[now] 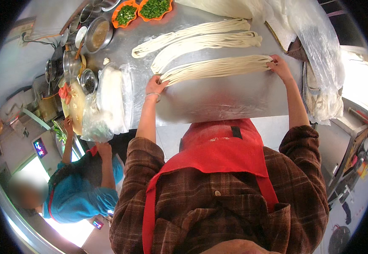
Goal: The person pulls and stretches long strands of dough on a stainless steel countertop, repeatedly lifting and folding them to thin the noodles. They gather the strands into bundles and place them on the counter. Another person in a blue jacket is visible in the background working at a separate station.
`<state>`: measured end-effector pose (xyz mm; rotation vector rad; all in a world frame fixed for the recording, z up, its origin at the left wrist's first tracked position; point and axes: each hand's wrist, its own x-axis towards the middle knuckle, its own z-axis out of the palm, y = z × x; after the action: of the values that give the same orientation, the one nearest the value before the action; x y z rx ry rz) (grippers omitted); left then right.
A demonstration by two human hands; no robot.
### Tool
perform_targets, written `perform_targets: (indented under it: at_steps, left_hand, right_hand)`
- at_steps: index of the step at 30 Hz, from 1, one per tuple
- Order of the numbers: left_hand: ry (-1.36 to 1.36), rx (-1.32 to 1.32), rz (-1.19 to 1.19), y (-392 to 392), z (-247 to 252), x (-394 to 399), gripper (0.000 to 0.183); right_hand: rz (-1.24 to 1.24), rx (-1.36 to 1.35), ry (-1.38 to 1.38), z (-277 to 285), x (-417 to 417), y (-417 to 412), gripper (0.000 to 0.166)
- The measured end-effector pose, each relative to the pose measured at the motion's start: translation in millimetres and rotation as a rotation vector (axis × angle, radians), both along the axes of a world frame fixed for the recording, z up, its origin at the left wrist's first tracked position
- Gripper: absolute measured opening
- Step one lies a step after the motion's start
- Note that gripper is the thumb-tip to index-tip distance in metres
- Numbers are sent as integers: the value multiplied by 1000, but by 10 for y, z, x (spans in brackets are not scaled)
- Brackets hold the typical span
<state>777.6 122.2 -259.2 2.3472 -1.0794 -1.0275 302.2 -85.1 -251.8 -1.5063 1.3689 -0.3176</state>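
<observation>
A long bundle of pulled dough noodles (215, 67) stretches across the metal worktop (228, 95) in front of me. My left hand (157, 85) grips its left end, with a bracelet on the wrist. At the right end, the fingers of my right hand (278, 66) pinch the gathered strands. Beyond it lie two more noodle bundles, a middle one (203, 46) and a far one (190, 31), both untouched and roughly parallel to the held one. Whether the held strands touch the metal along their whole length is hard to tell.
Two orange bowls of chopped greens (154, 9) stand at the far left, near a metal bowl of brown liquid (98, 34). Plastic-wrapped white dough (111, 98) lies to my left. A co-worker in blue (85, 198) stands beside a cutting board (77, 106). Plastic sheeting (320, 54) hangs at right.
</observation>
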Motion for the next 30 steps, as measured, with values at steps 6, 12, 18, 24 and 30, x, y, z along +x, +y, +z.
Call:
perform_targets:
  at_steps: [6,12,18,24,30]
  left_hand:
    - [110,-81,16,21,29,-13,40]
    - [84,-160,263,113,80,133,40]
    - [33,-169,354,-23,-209,303,42]
    - [-32,-181,460,-181,-190,130,42]
    - [-125,-155,476,-215,-282,115,42]
  right_hand:
    - [60,-329,250,173,20,93,33]
    - [-21,-358,318,438,237,-152,38]
    - [-27,-396,296,281,596,-372,41]
    - [-125,-303,410,284,791,-292,39]
    - [-239,-333,129,50,695,-298,33]
